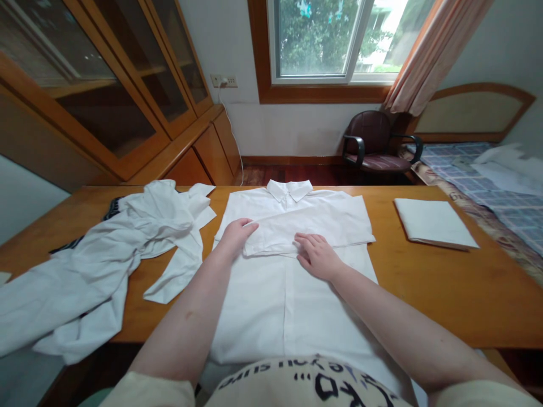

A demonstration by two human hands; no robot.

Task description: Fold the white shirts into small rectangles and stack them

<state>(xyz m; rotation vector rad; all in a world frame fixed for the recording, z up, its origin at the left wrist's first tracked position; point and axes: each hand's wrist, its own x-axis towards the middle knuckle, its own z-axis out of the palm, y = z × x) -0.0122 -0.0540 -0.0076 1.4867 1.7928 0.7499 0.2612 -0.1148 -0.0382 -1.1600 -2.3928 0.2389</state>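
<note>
White shirt (254, 322): one, laid flat on the counter (445, 294) beneath both hands, its front turned up, its lower part spread on the near side of them.
Folded sleeve (314, 220): one clearly seen, laid across the chest between and just beyond the hands; whether a second lies under it cannot be told.
Collar (299, 192): one, with two points, set beyond the hands and centred between them.
Left hand (235, 240): placed at the end of the folded sleeve, with thumb and fingers close together; whether cloth is pinched cannot be told.
Right hand (320, 257): rested palm down on the sleeve's near edge, with fingers extended and nothing grasped.
Crumpled white clothing (93, 271): one heap, left of the left hand; the garments in it cannot be counted.
Dark patterned cloth (112, 207): shown in two patches at the heap's far edge.
Folded white piece (435, 222): one, laid flat, well to the right of the right hand.
Chair (373, 138): one, with two armrests, seen past the counter, beyond the right hand.
Window (314, 39): one, far beyond the hands, with one pink curtain (441, 51) hung at its right.
</note>
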